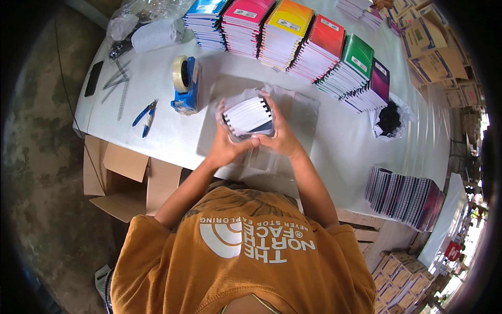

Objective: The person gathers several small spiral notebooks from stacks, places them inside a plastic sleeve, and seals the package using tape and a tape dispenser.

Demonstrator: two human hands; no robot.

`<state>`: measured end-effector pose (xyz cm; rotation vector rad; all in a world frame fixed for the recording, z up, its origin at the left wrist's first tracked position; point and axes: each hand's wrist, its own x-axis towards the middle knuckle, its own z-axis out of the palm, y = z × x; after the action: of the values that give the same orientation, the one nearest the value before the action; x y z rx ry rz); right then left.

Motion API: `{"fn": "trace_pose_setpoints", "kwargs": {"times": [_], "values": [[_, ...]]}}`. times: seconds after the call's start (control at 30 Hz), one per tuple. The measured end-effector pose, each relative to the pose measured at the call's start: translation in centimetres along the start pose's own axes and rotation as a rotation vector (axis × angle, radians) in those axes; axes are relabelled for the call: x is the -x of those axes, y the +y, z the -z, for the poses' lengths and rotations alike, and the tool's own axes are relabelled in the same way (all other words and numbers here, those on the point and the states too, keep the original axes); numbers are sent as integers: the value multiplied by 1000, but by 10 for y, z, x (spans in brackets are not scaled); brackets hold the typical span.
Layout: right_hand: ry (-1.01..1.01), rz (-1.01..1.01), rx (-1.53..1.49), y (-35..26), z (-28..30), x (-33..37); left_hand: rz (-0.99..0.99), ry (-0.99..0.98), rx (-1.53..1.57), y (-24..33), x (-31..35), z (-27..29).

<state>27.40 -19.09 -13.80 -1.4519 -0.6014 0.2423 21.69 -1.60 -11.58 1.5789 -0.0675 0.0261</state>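
Observation, white table (157, 99), one person standing at its near edge in an orange shirt.

Hands: both are clamped on a small stack of spiral-bound notebooks (248, 116), held just above the table at the centre. The left hand (226, 144) grips the stack's left and lower side, fingers curled up along the edge. The right hand (280, 133) grips the right side, fingers over the top near the black spiral binding. The thumbs nearly meet below the stack. The white page edges face the camera.

A clear plastic bag (293, 110) surrounds or lies beneath the stack; whether the stack sits fully inside it cannot be told. Its loose film spreads on the table to the right and toward the person.

Surroundings: a blue tape dispenser (185, 83) with a roll of tape stands left of the hands, near but apart. Blue-handled pliers (145, 116) lie further left, and loose spiral wires (117, 83) beyond them. Along the far edge runs a row of coloured notebook stacks (293, 36): blue, pink, yellow, red, green, purple. A white bag of black bits (389, 119) sits to the right. Another stack of notebooks (405, 196) stands on edge at the near right. An open cardboard box (128, 180) sits on the floor at the left, below the table's edge.
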Motion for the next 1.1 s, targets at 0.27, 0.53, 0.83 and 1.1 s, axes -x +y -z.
{"fn": "trace_pose_setpoints", "kwargs": {"times": [0.27, 0.53, 0.83, 1.1], "values": [[361, 105, 178, -11, -26, -12, -47, -68, -40, -1, -25, 23], [597, 21, 267, -17, -46, -21, -398, 320, -1015, 6, 11, -18], [382, 247, 982, -23, -61, 20, -243, -45, -839, 46, 4, -12], [354, 410, 1063, -32, -49, 8, -55, -326, -735, 89, -99, 40]]}}
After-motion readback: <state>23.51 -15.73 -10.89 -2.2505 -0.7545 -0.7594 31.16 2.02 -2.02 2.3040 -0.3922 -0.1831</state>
